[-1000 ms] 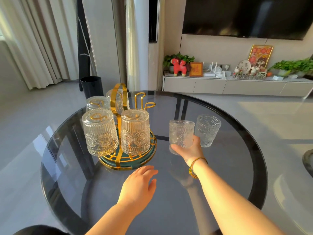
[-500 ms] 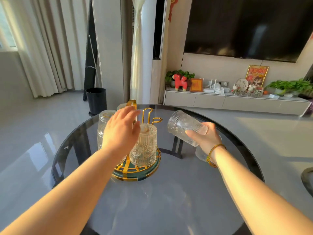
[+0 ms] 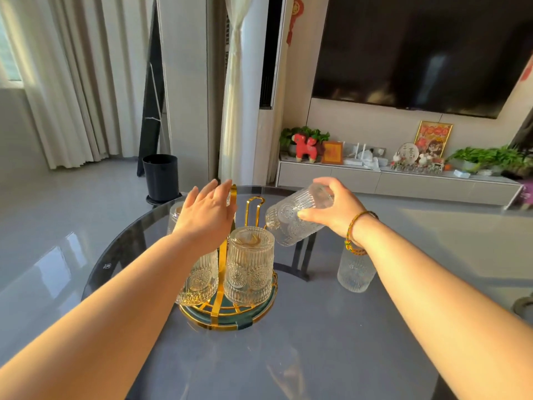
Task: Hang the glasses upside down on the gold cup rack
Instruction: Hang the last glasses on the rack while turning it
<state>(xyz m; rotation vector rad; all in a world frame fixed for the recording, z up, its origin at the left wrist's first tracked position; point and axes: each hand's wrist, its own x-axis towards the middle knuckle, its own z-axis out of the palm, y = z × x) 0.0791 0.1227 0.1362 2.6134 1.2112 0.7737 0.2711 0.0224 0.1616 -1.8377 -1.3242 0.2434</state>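
Note:
The gold cup rack (image 3: 219,287) with a green round base stands on the round glass table (image 3: 317,342). Several ribbed glasses hang upside down on it, one in front (image 3: 249,269). My right hand (image 3: 331,209) holds a ribbed glass (image 3: 294,220) tilted, mouth down-left, just right of an empty gold hook (image 3: 255,204). My left hand (image 3: 209,212) hovers with fingers spread over the rack's handle and the left glasses, partly hiding them; whether it touches the handle is unclear. Another glass (image 3: 356,271) stands upright on the table under my right wrist.
A black bin (image 3: 160,177) stands on the floor beyond the table. A low TV cabinet (image 3: 403,180) with ornaments and plants runs along the far wall under a television. Curtains hang at the left.
My right hand lifted one glass off the table and has tipped it further toward upside down beside the rack. My left hand rose from the table to the rack's top.

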